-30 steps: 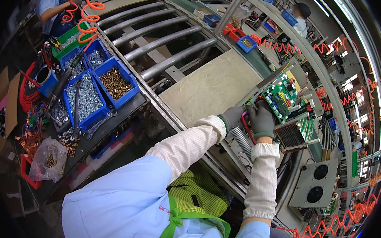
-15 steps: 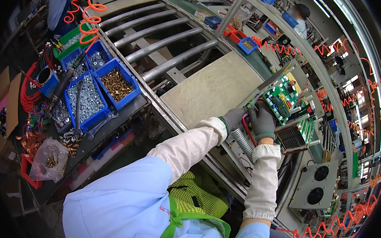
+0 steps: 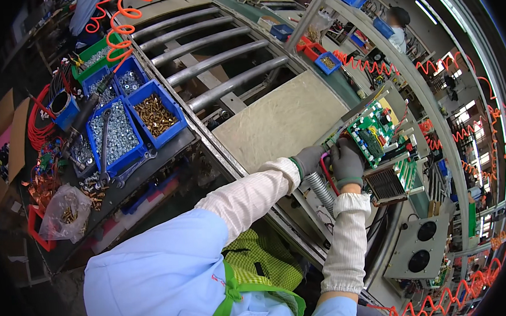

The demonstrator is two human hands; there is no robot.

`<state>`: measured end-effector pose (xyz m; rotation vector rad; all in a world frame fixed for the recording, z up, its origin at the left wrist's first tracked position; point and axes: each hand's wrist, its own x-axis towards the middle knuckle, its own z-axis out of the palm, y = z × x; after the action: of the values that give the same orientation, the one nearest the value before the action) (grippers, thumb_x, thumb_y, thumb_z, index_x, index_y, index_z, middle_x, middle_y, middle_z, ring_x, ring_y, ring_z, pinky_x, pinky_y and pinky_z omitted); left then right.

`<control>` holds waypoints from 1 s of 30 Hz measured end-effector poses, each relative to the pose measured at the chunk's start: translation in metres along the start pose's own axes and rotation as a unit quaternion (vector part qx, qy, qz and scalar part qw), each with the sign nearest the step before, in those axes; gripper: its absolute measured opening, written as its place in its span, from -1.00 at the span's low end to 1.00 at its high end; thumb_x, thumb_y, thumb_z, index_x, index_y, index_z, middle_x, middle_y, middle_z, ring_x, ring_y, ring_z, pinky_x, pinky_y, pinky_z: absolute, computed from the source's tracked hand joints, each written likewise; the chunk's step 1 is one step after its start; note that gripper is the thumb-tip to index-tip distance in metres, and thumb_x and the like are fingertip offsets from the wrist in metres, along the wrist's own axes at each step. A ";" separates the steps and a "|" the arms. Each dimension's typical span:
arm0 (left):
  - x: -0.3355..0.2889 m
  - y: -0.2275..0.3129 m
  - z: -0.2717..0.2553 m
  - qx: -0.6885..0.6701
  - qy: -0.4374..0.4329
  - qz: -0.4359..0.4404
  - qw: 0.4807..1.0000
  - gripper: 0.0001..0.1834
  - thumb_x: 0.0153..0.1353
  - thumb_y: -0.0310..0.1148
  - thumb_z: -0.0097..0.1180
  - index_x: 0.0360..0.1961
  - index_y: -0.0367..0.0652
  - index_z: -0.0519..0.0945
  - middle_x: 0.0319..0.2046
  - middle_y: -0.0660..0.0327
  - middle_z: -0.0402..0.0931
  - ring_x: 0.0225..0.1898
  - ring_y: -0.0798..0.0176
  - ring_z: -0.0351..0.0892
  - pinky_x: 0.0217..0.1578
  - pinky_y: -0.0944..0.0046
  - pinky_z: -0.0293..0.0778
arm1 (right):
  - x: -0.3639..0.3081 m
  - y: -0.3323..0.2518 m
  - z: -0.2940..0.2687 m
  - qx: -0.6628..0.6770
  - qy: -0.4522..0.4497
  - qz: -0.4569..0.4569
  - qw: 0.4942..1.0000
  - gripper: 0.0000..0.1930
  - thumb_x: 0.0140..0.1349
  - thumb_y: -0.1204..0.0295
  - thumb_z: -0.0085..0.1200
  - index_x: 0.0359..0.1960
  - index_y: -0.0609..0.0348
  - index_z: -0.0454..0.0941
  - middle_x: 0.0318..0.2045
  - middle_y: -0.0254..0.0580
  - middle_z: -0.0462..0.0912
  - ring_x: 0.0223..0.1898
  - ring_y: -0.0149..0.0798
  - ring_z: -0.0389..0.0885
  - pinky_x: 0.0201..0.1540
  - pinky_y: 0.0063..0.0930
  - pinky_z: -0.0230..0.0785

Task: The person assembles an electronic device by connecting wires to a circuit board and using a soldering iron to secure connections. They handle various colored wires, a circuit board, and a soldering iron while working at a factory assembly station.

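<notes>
Grip is hard to read: the gloved left hand (image 3: 309,159) and right hand (image 3: 347,162) come close together, fingers bent inward, and what they grasp, if anything, cannot be told. Red cable (image 3: 325,169) runs down between them; a sharp pull could strain its hidden end or hook a finger. Just right of the right hand sits a green circuit board (image 3: 372,132) with parts exposed, so a slipping knuckle could knock one. Nearer the right wrist, a finned heat sink (image 3: 385,186) has bare edges that could catch the cuff (image 3: 351,203). Below the grip, a ribbed tube (image 3: 322,191) crowds the cable. Past the left hand, a pale panel (image 3: 277,122) offers the broadest flat stretch for moving; a metal rail (image 3: 220,150) bounds it on the left, and farther from the grip, rollers (image 3: 238,84) leave gaps where a dropped part could fall.
</notes>
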<state>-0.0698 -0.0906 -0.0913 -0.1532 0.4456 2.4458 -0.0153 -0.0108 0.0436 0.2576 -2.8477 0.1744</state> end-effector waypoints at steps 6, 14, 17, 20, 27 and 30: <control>0.003 -0.003 -0.013 0.334 0.021 0.115 0.935 -0.82 0.16 -0.28 0.14 -0.33 -0.16 0.52 -0.48 0.12 0.56 -0.41 0.12 0.59 -0.31 0.22 0.53 | 0.002 -0.002 0.001 -0.119 -0.007 0.005 0.993 -0.65 0.24 0.08 -0.07 -0.26 0.09 0.56 -0.19 0.12 0.55 -0.14 0.14 0.53 -0.10 -0.02 0.33; -0.024 0.014 -0.005 0.688 -0.010 0.226 0.690 -0.78 0.10 -0.32 0.14 -0.23 -0.12 0.48 -0.46 0.17 0.53 -0.43 0.18 0.54 -0.33 0.24 0.51 | -0.076 0.011 -0.070 0.241 0.114 -0.088 0.960 -0.80 0.20 0.31 0.11 -0.37 0.20 0.51 -0.46 -0.09 0.50 -0.42 -0.07 0.50 -0.35 -0.27 0.37; -0.005 0.007 -0.001 0.194 -0.028 0.037 0.980 -0.85 0.32 -0.37 -0.14 -0.23 -0.17 0.45 -0.51 0.23 0.43 -0.49 0.27 0.44 -0.38 0.29 0.48 | -0.124 0.075 -0.075 0.676 0.359 0.089 0.637 -0.82 0.28 0.33 0.05 -0.27 0.19 0.46 -0.48 -0.35 0.48 -0.49 -0.45 0.44 -0.46 -0.61 0.34; 0.016 0.025 -0.037 0.347 -0.001 0.184 0.920 -0.83 0.33 -0.35 -0.15 -0.26 -0.19 0.45 -0.53 0.24 0.40 -0.53 0.29 0.41 -0.45 0.30 0.44 | -0.147 0.092 -0.068 0.774 0.489 0.223 0.334 -0.88 0.32 0.44 -0.10 -0.31 0.18 0.46 -0.49 -0.25 0.46 -0.52 -0.45 0.40 -0.50 -0.69 0.38; -0.055 0.041 0.032 0.138 0.148 0.209 0.957 -0.80 0.28 -0.24 -0.05 -0.19 -0.11 0.45 -0.71 0.41 0.11 -0.75 0.48 0.06 -0.78 0.43 -0.02 | -0.183 0.138 -0.003 0.794 0.382 0.284 0.378 -0.65 0.25 0.62 -0.13 0.09 0.31 0.29 -0.07 -0.02 0.49 -0.17 -0.22 0.60 -0.19 -0.46 0.57; -0.098 0.034 0.091 0.303 0.019 0.259 0.917 -0.78 0.30 -0.26 -0.06 -0.15 -0.15 0.48 -0.68 0.37 0.13 -0.74 0.49 0.04 -0.73 0.46 -0.03 | -0.184 0.152 0.007 0.735 0.356 0.323 0.479 -0.61 0.23 0.64 -0.12 0.12 0.32 0.24 -0.11 0.01 0.52 -0.19 -0.22 0.62 -0.26 -0.49 0.57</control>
<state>-0.0137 -0.1401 0.0247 0.2103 1.3819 2.6647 0.1274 0.1661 -0.0289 -0.5113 -1.0634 2.1658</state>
